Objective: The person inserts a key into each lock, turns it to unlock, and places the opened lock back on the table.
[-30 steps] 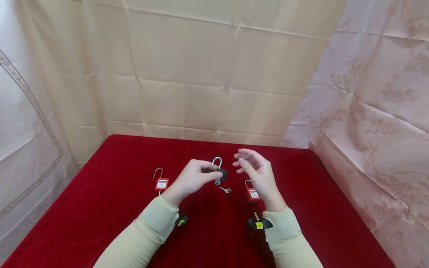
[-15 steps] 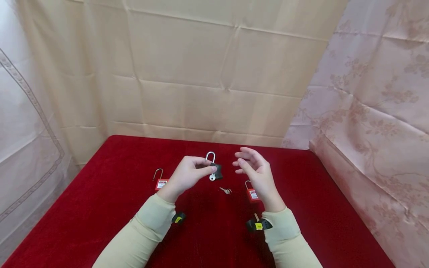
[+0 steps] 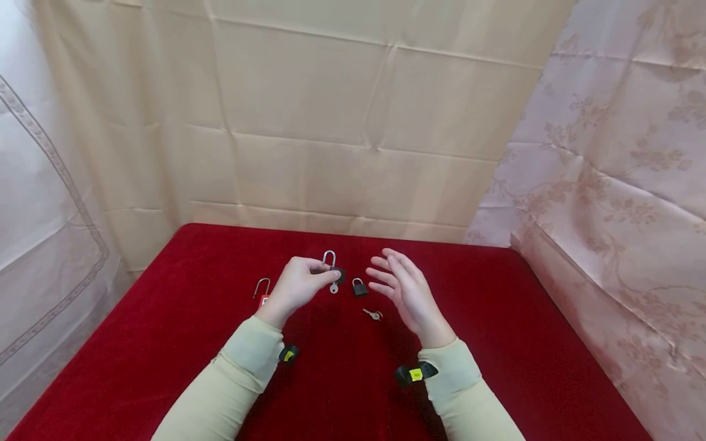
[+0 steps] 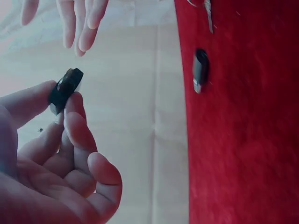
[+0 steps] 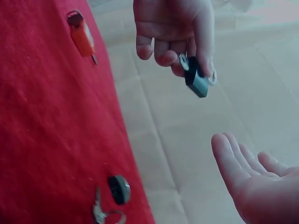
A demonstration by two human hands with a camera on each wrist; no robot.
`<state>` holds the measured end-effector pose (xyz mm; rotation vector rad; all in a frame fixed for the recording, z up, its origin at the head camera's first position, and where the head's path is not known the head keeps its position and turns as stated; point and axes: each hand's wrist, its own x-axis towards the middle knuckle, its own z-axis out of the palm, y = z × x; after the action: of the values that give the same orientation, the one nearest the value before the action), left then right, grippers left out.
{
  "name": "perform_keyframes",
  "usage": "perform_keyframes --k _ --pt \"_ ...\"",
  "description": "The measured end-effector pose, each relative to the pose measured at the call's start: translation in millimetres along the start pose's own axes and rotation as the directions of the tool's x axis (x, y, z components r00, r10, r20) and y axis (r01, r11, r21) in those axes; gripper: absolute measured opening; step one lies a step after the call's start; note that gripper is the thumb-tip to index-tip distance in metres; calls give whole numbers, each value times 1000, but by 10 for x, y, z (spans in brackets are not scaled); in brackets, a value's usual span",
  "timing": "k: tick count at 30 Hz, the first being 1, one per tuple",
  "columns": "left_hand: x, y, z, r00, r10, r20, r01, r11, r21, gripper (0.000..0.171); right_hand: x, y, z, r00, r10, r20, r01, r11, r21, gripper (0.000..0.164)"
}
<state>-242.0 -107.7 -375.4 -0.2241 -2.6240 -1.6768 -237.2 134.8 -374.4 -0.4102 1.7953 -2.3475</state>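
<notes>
My left hand (image 3: 300, 283) pinches a black padlock (image 3: 339, 275) between thumb and fingers, raised above the table. Its silver shackle (image 3: 329, 257) stands up and looks unlatched at one end. A key (image 3: 333, 288) hangs under the padlock's body, seemingly in its keyhole. To the right, my right hand (image 3: 407, 294) is held up with fingers extended and nothing in them. On the cloth between the hands lies a second black padlock (image 3: 360, 288), its shackle apparently down. Just in front of that one are loose keys on a ring (image 3: 373, 314).
A red padlock (image 3: 264, 301) with raised shackle lies left, mostly hidden by my left hand; the right wrist view shows a red padlock (image 5: 82, 38) with a key in it. A red cloth (image 3: 182, 318) covers the table. Beige curtain (image 3: 309, 122) hangs behind.
My left hand has carried the black padlock leftward, and the second black padlock has come into sight. My right hand has shifted slightly left with straighter fingers, hiding the right-hand red padlock.
</notes>
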Motion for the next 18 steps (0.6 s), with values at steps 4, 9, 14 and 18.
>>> perform_keyframes --k 4,9,14,18 --pt "28 -85 -52 999 -52 9 52 997 63 20 57 88 47 998 63 18 -64 997 52 53" --pt "63 -173 -73 994 -110 -1 110 987 117 18 127 215 83 988 154 30 -155 986 63 54" --pt "108 -256 -66 990 -141 -11 140 973 181 18 176 349 128 977 212 37 -214 973 91 60" --pt "134 -301 -66 985 -171 -14 169 954 247 19 219 447 176 967 246 61 -251 962 103 64"
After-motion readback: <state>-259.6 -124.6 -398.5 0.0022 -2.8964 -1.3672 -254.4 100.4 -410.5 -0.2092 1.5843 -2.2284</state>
